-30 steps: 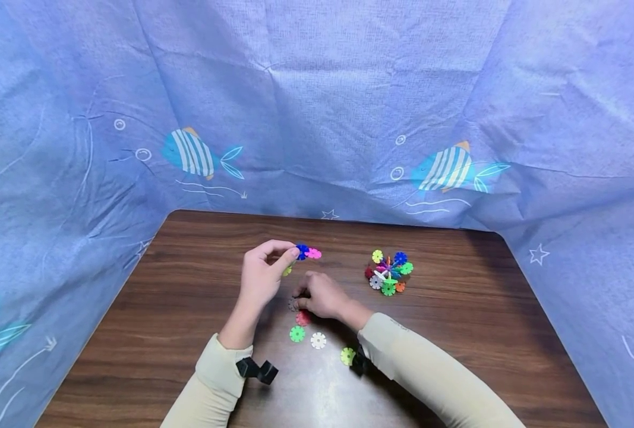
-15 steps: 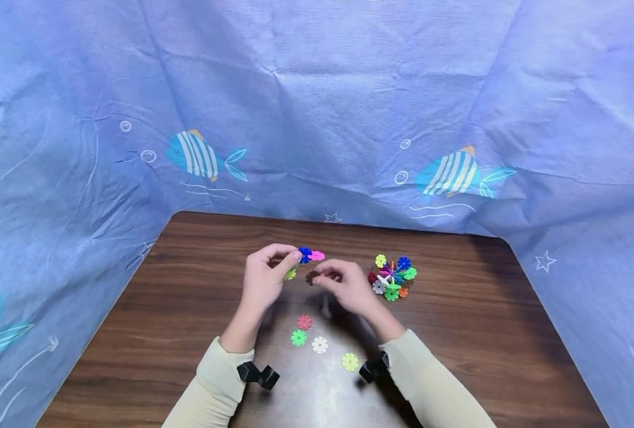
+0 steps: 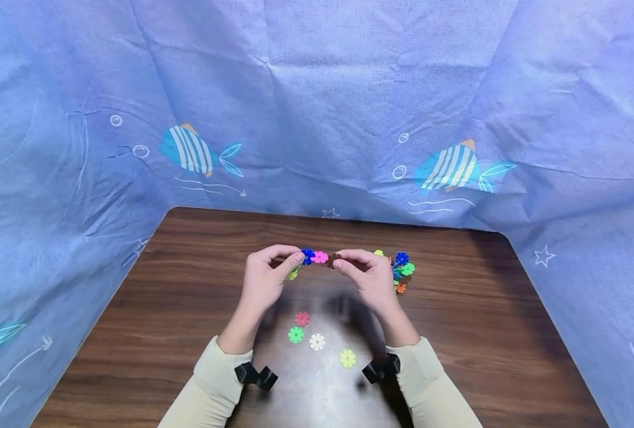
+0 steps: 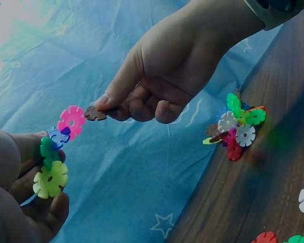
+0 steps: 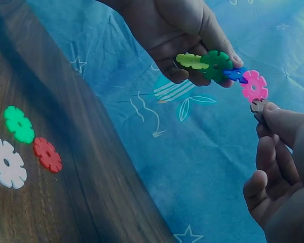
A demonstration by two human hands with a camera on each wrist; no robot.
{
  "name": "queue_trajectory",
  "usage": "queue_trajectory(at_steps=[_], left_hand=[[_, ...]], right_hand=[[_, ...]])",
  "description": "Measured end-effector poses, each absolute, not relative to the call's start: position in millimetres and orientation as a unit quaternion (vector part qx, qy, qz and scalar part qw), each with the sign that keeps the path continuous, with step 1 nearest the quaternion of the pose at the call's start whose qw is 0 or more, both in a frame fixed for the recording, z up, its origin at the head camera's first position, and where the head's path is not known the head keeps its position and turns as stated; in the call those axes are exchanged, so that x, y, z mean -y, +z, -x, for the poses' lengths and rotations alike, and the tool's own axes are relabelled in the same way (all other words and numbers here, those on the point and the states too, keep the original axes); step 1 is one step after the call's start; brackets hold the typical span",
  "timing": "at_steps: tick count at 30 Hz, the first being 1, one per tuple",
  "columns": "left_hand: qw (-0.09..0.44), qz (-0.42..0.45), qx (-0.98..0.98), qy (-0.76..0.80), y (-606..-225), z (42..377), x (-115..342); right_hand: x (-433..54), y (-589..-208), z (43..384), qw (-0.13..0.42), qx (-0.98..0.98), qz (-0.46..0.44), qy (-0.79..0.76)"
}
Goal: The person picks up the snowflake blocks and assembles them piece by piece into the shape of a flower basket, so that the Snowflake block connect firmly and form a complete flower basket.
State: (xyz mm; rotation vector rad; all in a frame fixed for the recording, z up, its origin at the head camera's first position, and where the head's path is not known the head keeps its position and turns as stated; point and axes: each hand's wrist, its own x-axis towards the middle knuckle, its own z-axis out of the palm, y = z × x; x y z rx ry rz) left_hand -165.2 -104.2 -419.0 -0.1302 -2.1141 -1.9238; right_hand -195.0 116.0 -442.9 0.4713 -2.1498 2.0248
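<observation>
My left hand pinches a short chain of notched plastic snowflake discs above the table. Along the chain come a yellow-green disc, a dark green disc, a blue disc and a pink disc at the right end. The thumb sits on the blue and green part. Between thumb and forefinger, my right hand pinches a brown snowflake disc. The brown disc's edge meets the pink disc's outer edge, and my fingers cover part of it.
On the wooden table lie a red disc, a green disc, a white disc and a yellow disc. A multicoloured cluster of joined discs stands behind my right hand. A blue fish-print cloth hangs behind.
My right hand has picked the brown disc off the table near the red one and carried it up and right to the pink disc. The left hand has stayed nearly still with the chain.
</observation>
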Motion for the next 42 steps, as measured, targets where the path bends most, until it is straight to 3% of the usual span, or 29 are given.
queue_trajectory(at_steps=[13,42], left_hand=[[0.157,0.038,0.731,-0.663,-420,168,111],[0.128,0.063,0.726,-0.672,-425,167,96]], right_hand=[[-118,-438,198,0.095,0.711,-0.171,0.675],[-117,-443,194,0.071,0.725,-0.166,0.665]])
